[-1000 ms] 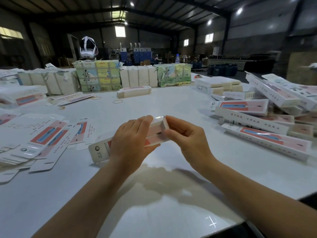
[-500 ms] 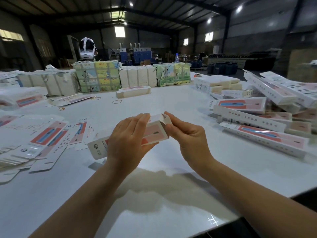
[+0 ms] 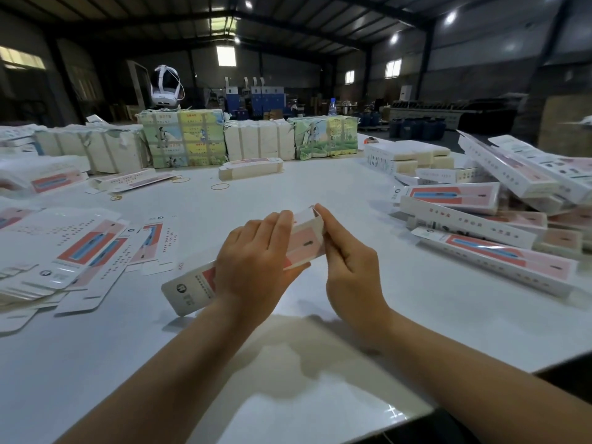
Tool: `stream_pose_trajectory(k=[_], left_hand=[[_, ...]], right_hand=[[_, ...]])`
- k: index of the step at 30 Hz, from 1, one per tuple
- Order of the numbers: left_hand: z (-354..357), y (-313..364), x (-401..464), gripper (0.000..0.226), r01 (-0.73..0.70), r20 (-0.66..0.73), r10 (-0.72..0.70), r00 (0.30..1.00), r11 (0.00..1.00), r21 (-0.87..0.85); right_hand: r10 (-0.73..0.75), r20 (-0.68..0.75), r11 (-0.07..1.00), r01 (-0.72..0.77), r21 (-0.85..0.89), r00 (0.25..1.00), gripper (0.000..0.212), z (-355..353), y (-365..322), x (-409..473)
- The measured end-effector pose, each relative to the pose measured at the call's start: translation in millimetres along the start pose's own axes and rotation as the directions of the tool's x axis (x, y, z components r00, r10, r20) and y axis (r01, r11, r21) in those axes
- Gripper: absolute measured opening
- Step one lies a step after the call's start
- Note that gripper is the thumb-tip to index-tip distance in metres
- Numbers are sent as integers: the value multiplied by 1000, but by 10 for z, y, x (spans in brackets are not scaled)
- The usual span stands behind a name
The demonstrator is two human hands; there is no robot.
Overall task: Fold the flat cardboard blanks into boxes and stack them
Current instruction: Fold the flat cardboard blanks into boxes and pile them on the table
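Note:
A long white and pink box (image 3: 307, 243) is held above the white table (image 3: 320, 379), slanting from lower left to upper right. My left hand (image 3: 253, 267) grips its middle, fingers wrapped over the top face. My right hand (image 3: 347, 267) pinches the small flap at its far right end. Flat printed blanks (image 3: 73, 251) lie fanned out at the left. Folded boxes (image 3: 480, 225) are piled at the right.
Wrapped bundles (image 3: 182, 139) and white packs (image 3: 259, 144) line the far edge of the table, with a white headset (image 3: 166, 88) on top. One folded box (image 3: 251, 168) and rubber bands (image 3: 219, 186) lie mid-table. The table's near right corner (image 3: 416, 411) is close.
The box's right end has tilted up a little and its end flap has been bent further by my right fingers. My left hand keeps the same hold.

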State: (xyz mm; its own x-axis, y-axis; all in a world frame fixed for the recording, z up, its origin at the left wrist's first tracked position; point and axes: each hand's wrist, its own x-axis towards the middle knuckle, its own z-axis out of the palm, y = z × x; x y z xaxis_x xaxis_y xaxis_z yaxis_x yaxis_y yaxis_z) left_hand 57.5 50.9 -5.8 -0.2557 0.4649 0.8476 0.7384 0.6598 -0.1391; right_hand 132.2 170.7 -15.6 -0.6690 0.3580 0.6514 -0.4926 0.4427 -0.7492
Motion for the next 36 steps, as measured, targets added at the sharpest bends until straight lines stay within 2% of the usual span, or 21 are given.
stream_pose_trajectory(k=[3, 7, 13, 18, 21, 23, 26, 28, 32, 34, 36], left_hand=[[-11, 31, 12, 59, 38, 4, -38, 999, 999, 18], [-27, -1, 0, 64, 37, 28, -38, 999, 998, 49], [-63, -5, 2, 65, 43, 88, -50, 995, 997, 70], [-76, -128, -7, 66, 26, 174, -32, 984, 999, 39], [-74, -196, 6, 68, 3, 240, 2, 971, 1000, -23], [-28, -249, -27, 69, -24, 294, 43, 955, 997, -69], [87, -329, -96, 68, -22, 378, 56, 924, 995, -93], [195, -395, -124, 77, -7, 374, 22, 927, 999, -41], [280, -461, -120, 86, 98, 339, -52, 939, 988, -119], [304, -419, -169, 75, 113, 334, -65, 940, 985, -128], [363, -356, -256, 71, 150, 370, -83, 925, 976, -156]], right_hand=[[10, 77, 996, -2, -93, 997, 50, 90, -38, -71], [-8, 125, 960, 43, -278, 992, 64, 126, -11, -68], [-3, 181, 953, 57, -298, 984, 73, 118, 0, -73], [70, 349, 944, 51, -327, 935, 90, 86, 26, -20], [-29, 420, 828, 258, -499, 907, 107, 55, 33, 34], [-108, 491, 744, 398, -538, 865, 96, 25, 88, 64], [-104, 515, 629, 457, -629, 851, 75, -6, 149, 74], [-135, 464, 559, 454, -694, 875, 67, -57, 191, 146], [-138, 191, 648, 235, -724, 972, 52, -607, 185, 644], [-186, -33, 699, 108, -706, 982, 34, -1133, 188, 964], [-195, -297, 758, -48, -650, 935, 27, -1713, 220, 1270]])
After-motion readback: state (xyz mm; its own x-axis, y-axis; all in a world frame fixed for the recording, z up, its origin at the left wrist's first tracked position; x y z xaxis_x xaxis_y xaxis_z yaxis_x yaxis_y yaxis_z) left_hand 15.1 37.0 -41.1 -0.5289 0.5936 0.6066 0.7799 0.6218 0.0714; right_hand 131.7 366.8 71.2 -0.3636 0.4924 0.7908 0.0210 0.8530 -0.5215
